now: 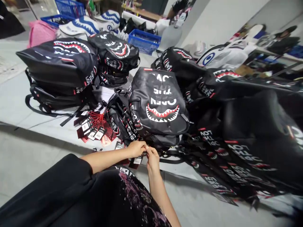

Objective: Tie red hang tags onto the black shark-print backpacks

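A black backpack (163,91) with white lettering and a red-and-white shark-mouth print lies in front of me. At its near edge my left hand (136,148) and my right hand (152,157) meet, fingertips pinched together. What they pinch is too small to make out. Just below the fingers shows a black and white hang tag (137,160); whether it is joined to what I pinch, I cannot tell. To the left of my hands lies a pile of hang tags (92,127) with red strings (98,118).
More black backpacks stand at the left (59,69), behind (113,53) and in a large heap at the right (251,126). A blue basket (144,41) and white-and-blue bags (80,26) sit at the back. The pale table's front edge (47,134) runs before me.
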Available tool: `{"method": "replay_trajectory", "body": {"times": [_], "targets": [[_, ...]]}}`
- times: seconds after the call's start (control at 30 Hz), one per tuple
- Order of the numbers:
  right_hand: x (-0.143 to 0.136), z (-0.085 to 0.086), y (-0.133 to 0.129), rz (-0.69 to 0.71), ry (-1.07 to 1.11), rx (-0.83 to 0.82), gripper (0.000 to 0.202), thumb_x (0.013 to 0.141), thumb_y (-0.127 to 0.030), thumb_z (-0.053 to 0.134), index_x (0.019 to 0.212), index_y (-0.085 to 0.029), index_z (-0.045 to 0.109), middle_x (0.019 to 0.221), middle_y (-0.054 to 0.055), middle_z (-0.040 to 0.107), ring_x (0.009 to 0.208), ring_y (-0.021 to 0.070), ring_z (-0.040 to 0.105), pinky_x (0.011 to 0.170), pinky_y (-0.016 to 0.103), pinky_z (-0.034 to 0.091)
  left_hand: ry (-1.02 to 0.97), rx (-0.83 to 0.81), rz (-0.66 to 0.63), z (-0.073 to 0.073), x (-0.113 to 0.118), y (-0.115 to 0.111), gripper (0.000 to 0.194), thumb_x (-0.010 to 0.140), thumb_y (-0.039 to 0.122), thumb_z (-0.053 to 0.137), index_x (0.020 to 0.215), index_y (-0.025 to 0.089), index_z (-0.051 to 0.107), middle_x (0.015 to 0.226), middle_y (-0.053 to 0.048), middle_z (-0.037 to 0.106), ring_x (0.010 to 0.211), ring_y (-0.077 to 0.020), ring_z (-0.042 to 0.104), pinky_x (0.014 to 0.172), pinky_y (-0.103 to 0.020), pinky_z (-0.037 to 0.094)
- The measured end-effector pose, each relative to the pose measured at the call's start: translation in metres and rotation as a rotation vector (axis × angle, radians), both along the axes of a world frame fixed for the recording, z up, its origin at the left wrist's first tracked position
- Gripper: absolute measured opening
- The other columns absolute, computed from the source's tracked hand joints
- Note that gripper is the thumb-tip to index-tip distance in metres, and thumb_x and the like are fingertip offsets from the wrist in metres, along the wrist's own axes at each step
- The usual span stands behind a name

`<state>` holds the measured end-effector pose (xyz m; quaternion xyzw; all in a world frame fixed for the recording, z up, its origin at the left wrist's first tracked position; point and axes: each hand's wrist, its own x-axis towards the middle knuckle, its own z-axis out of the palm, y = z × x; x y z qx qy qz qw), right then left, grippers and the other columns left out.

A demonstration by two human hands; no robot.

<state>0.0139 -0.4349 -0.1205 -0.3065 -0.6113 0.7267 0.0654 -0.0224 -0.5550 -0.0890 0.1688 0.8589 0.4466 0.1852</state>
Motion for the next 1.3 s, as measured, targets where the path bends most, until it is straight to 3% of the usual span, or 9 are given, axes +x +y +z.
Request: {"method": "replay_trajectory", "body": {"times": [0.17,0.3,0.47,0.63,0.8,0.93,1.07,1.2,1.3], "targets": [[0.001,-0.002,-0.001,0.063,-0.029,0.074,0.034,0.054,-0.043,0.078,0.066,-0.016,0.061,0.070,0.001,0.065,0.066,0.0149,0.057,0.061,0.027,0.043,-0.031,-0.020,0.006,-0.004,-0.003,-0.005,0.033,0.091,0.038,0.054,0.114,0.015,0.059,0.113,-0.009,0.061,0.097,-0.0186,0.060,0.084,-0.038,0.052],[0.000,-0.007,-0.002,0.005,-0.018,0.032,0.034,0.050,-0.041,0.080,0.064,-0.016,0.060,0.069,0.000,0.065,0.067,0.0151,0.059,0.063,0.028,0.045,-0.039,-0.050,-0.033,-0.006,-0.006,-0.010,0.025,0.089,0.037,0.052,0.097,0.020,0.068,0.094,-0.005,0.069,0.081,-0.0179,0.064,0.070,-0.028,0.049],[0.000,-0.010,-0.005,0.015,-0.040,-0.006,0.035,0.048,-0.040,0.082,0.064,-0.016,0.061,0.072,0.001,0.066,0.068,0.0152,0.060,0.064,0.028,0.046,0.048,-0.120,0.005,-0.009,-0.008,-0.012,0.017,0.085,0.030,0.054,0.090,0.023,0.068,0.091,-0.002,0.071,0.087,-0.0180,0.065,0.073,-0.025,0.046],[-0.002,-0.016,-0.004,-0.007,-0.041,-0.014,0.037,0.046,-0.041,0.083,0.063,-0.017,0.060,0.070,0.000,0.066,0.066,0.0142,0.060,0.064,0.028,0.047,0.003,-0.104,-0.059,-0.009,-0.011,-0.016,0.018,0.087,0.032,0.053,0.091,0.025,0.069,0.088,0.000,0.072,0.086,-0.0166,0.065,0.072,-0.023,0.046],[-0.005,-0.022,-0.006,0.043,-0.037,0.029,0.039,0.048,-0.044,0.082,0.066,-0.017,0.061,0.070,0.001,0.066,0.066,0.0166,0.062,0.065,0.032,0.049,0.132,-0.142,-0.013,-0.012,-0.008,-0.017,0.014,0.084,0.025,0.055,0.090,0.022,0.067,0.094,-0.003,0.070,0.083,-0.0171,0.064,0.070,-0.025,0.047],[-0.004,-0.025,-0.006,0.090,-0.051,0.073,0.040,0.053,-0.050,0.078,0.067,-0.017,0.060,0.070,0.001,0.065,0.066,0.0168,0.061,0.065,0.033,0.049,0.142,-0.144,0.115,-0.018,-0.010,-0.024,0.015,0.083,0.026,0.058,0.095,0.024,0.066,0.094,-0.002,0.068,0.082,-0.0159,0.062,0.072,-0.024,0.047],[0.008,-0.017,0.001,0.081,-0.098,0.291,0.045,0.059,-0.054,0.072,0.082,-0.016,0.064,0.081,0.005,0.066,0.078,0.0213,0.062,0.075,0.037,0.049,0.159,-0.191,0.256,-0.024,-0.034,-0.078,0.018,0.087,0.025,0.053,0.101,0.024,0.064,0.102,-0.003,0.065,0.095,-0.0179,0.060,0.084,-0.028,0.046],[0.023,0.003,0.001,0.082,0.000,0.791,0.051,0.075,-0.051,0.062,0.111,-0.015,0.061,0.114,0.015,0.061,0.108,0.0281,0.054,0.096,0.043,0.039,0.107,-0.463,0.689,-0.033,-0.068,-0.172,0.016,0.090,0.023,0.047,0.094,0.022,0.063,0.101,-0.005,0.065,0.097,-0.0196,0.060,0.084,-0.030,0.045],[0.015,0.014,-0.015,0.278,0.062,0.795,0.040,0.082,-0.048,0.055,0.105,-0.016,0.063,0.109,0.013,0.064,0.103,0.0261,0.056,0.093,0.039,0.040,0.040,-0.651,0.800,-0.043,-0.085,-0.222,0.015,0.090,0.027,0.049,0.096,0.020,0.061,0.102,-0.008,0.063,0.097,-0.0218,0.060,0.081,-0.032,0.045]]}}
